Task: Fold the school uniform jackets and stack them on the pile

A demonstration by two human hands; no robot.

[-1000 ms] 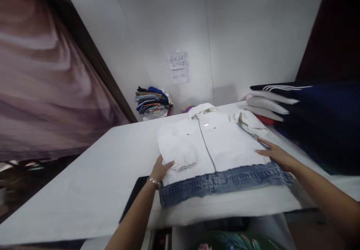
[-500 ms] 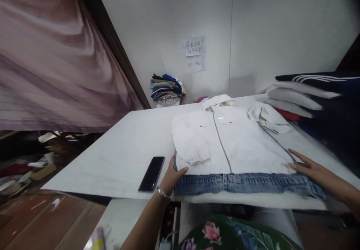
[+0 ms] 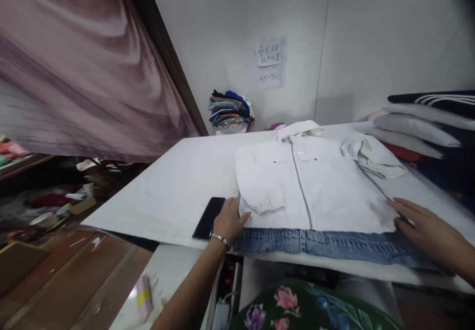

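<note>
A white zip-front jacket [image 3: 336,186] lies face up on the table, its collar toward the wall. One sleeve [image 3: 260,184] is folded across its left front; the other sleeve [image 3: 371,154] lies bunched at the right side. Blue denim [image 3: 274,241] shows below its lower edge and along the sides; I cannot tell whether it is a separate garment. My left hand [image 3: 230,218] grips the lower left side edge, thumb on top. My right hand [image 3: 423,226] grips the lower right side edge, its fingertips partly hidden at the denim.
A black phone [image 3: 208,218] lies beside my left hand. Folded clothes [image 3: 230,112] are stacked by the wall at the back, and another clothes pile [image 3: 419,127] stands at the right. A pink curtain [image 3: 92,63] hangs at the left. Paper notes [image 3: 270,63] are on the wall.
The view has shifted a little to the left. My right hand's spread thumb and fingers have drawn together at the jacket's edge. My left hand stays at the left edge.
</note>
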